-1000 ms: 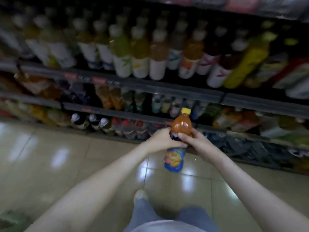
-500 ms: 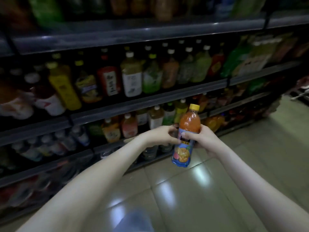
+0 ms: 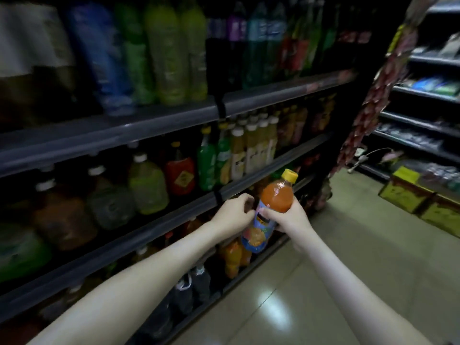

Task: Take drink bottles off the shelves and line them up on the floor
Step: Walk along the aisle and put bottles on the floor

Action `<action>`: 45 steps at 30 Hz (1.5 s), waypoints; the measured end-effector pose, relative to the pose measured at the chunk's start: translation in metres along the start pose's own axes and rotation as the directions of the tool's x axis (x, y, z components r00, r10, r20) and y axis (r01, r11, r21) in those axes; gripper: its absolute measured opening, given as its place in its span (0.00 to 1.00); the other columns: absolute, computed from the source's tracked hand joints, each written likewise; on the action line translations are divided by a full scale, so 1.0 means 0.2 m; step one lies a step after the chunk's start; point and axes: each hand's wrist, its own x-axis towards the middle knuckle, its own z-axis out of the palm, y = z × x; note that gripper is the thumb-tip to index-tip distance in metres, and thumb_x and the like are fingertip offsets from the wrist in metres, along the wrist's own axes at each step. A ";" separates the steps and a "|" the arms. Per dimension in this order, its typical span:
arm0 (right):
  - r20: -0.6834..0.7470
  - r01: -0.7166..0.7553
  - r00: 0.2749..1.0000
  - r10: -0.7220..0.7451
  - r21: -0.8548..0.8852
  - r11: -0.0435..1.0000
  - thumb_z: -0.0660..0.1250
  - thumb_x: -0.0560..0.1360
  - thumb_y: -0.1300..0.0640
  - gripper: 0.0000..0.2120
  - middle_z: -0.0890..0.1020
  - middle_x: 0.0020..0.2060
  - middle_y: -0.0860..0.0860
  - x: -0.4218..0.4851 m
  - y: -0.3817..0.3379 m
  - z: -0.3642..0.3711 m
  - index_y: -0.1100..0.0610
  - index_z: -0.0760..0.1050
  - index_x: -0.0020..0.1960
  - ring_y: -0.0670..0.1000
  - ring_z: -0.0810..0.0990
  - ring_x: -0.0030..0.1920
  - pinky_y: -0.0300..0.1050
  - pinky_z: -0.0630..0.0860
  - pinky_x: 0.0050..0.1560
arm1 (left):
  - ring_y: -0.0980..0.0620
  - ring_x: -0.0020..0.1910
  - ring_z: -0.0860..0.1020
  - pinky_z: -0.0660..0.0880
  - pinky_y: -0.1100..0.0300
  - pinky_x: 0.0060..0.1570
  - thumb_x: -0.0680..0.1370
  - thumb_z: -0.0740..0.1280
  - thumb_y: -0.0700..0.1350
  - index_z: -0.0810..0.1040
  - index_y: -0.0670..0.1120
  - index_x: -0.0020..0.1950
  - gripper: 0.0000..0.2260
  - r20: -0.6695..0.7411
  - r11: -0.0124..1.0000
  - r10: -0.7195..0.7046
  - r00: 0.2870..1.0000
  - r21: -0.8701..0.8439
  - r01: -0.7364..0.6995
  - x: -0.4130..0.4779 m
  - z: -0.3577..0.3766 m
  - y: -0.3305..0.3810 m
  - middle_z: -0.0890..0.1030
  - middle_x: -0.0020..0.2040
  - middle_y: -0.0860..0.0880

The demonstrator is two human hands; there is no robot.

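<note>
I hold an orange drink bottle (image 3: 275, 199) with a yellow cap and a blue fruit label, tilted a little to the right, in front of the lower shelves. My right hand (image 3: 290, 217) grips its middle from the right. My left hand (image 3: 232, 215) has curled fingers at the bottle's left side, the thumb on the label. The shelves (image 3: 149, 130) on the left are full of drink bottles: big green and blue ones at the top, juice and tea bottles (image 3: 251, 150) below. The tiled floor (image 3: 348, 270) stretches to the right.
A strip of hanging snack packets (image 3: 373, 108) marks the shelf unit's far end. Yellow boxes (image 3: 418, 195) stand on the floor at the right under another rack of shelves (image 3: 423, 95). Small orange bottles (image 3: 232, 257) sit on the lowest shelf below my hands.
The view has swung up and to the right along the shelves, bringing the aisle's end and the yellow boxes into sight. The bottle stays in both hands and tilts a bit more.
</note>
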 end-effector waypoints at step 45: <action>0.352 0.258 0.917 -0.186 -0.168 0.951 0.75 0.69 0.63 0.32 0.77 0.57 0.54 3.54 -0.11 -1.58 0.59 0.63 0.68 0.54 0.76 0.57 0.39 0.69 0.54 | 0.33 0.64 0.66 0.79 0.45 0.45 0.54 0.76 0.38 0.70 0.49 0.69 0.43 -0.699 0.548 -0.034 0.714 0.585 0.598 3.25 1.07 0.75 0.61 0.70 0.37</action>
